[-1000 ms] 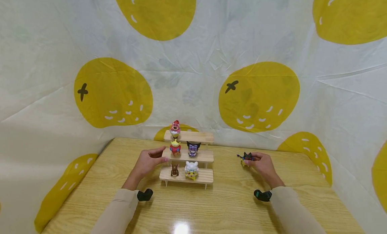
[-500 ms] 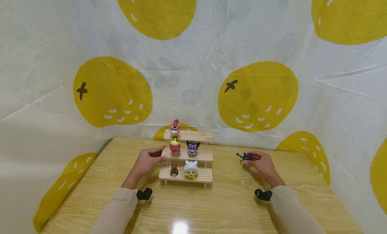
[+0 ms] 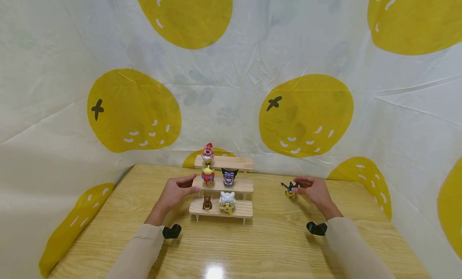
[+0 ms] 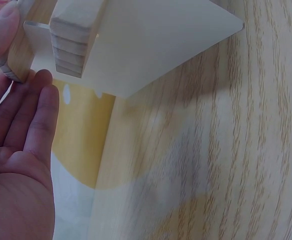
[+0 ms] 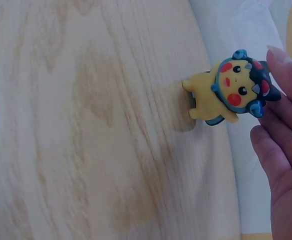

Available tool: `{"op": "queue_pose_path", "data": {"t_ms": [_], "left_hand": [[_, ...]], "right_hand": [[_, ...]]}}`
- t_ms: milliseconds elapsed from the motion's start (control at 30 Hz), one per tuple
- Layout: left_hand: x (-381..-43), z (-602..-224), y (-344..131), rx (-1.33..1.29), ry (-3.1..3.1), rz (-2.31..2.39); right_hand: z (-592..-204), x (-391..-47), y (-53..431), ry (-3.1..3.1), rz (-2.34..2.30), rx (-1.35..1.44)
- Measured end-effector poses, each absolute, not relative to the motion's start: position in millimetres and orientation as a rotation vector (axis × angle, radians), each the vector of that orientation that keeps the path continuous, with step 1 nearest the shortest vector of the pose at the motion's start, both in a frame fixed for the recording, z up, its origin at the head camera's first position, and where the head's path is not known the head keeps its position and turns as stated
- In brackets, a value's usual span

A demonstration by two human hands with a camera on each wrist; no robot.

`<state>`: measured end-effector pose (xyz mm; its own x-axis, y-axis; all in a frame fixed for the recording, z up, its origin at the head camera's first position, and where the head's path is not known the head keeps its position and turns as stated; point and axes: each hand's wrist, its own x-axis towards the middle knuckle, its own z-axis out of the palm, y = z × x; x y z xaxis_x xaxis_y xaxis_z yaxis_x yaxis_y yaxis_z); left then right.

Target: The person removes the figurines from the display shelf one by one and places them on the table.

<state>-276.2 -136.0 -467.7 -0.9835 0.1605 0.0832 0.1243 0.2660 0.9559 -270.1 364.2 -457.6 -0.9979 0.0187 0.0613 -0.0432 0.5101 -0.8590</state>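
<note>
Two hands in my feed. L hand (image 3: 175, 193): grasping; thumb & fingers pinch the adjacent end of a pale-wood three-tier display stand (image 3: 242, 186) w/ whitish side panels, at mid tier. Five figs. stand on it, all R of L hand:
- Top tier: pink fig. w/ red cap (image 3: 207, 152), up & R.
- Mid tier: red-bodied, yellow-headed fig. (image 3: 208, 176), just beside fingers; black-and-purple fig. w/ pointed ears (image 3: 229, 177), farther R.
- Low tier: small brown fig. (image 3: 207, 202) & yellow fig. in white hood (image 3: 227, 203), down & R.

R hand (image 3: 315, 193): released, fingers extended, thumb apart. Yellow toy fig. in dark hood w/ teal trim (image 5: 226, 92) is upright on the wood-grain table (image 3: 263, 247), its hood btwn thumb & fingers; I can't tell if they touch. White cloth w/ yellow fruit print (image 3: 220, 110) hangs beyond both hands.
</note>
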Motion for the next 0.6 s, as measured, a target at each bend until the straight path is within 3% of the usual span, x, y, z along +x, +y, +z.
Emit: {"op": "queue_pose_path", "data": {"t_ms": [600], "left_hand": [[-278.0, -468.5, -136.3, 0.292, 2.484, 1.86]], "right_hand": [[-437.6, -272.4, 358.6, -2.546, 1.637, 0.083]]}}
